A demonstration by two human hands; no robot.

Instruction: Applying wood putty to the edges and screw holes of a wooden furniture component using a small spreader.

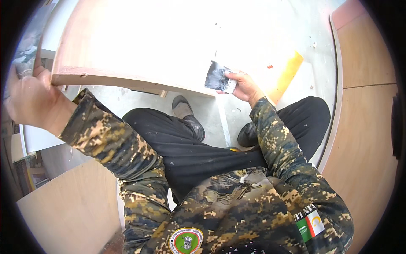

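Observation:
My right hand point(244, 86) is closed on a putty scraper point(216, 76), a flat squarish blade smeared dark grey and white. The thumb presses on its pale right-hand part. The scraper is just over the near right end of a large wooden panel point(105, 55), whose top is washed out by glare. At the far left my left hand point(36, 99), blurred by motion, grips the lower part of a flat board point(28, 48) with whitish smears on it. That hand is beside the panel's near left corner; part of its grip is hidden.
Beyond my right hand a yellow-orange strip point(289, 74) lies on the pale floor point(315, 46). Tall wooden panels point(363, 122) line the right side. Another wooden sheet point(72, 207) stands at the lower left. My bent legs point(194, 156) and shoes are between the panels.

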